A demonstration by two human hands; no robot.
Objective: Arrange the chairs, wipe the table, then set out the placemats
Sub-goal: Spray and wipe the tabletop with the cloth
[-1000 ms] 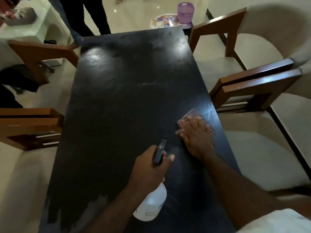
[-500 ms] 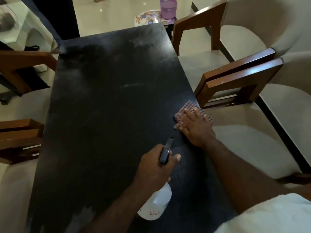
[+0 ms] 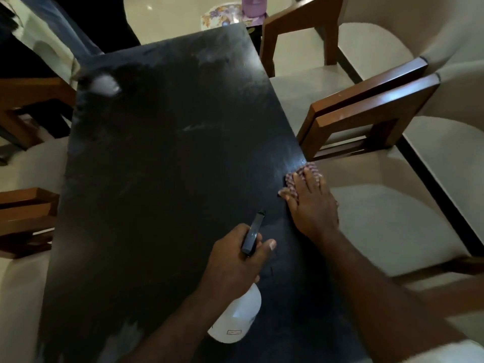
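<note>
While the left hand (image 3: 235,260) grips the spray bottle (image 3: 237,322), the right hand (image 3: 313,205) presses the cloth (image 3: 301,174) flat at the table (image 3: 162,166) edge.

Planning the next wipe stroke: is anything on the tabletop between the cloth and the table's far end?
Nothing visible. The table ahead of the cloth under the right hand shows only smears and glare. The left hand holds the spray bottle nearer the person, off that path.

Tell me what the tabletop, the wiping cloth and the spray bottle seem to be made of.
Tabletop: dark, smooth, semi-gloss, perhaps lacquered wood or laminate; it mirrors light patches and shows streaks.
Cloth: woven fabric, judging by its checked pinkish pattern and crumpled edge under the right hand.
Spray bottle: likely plastic, white matte body, black trigger head.
</note>
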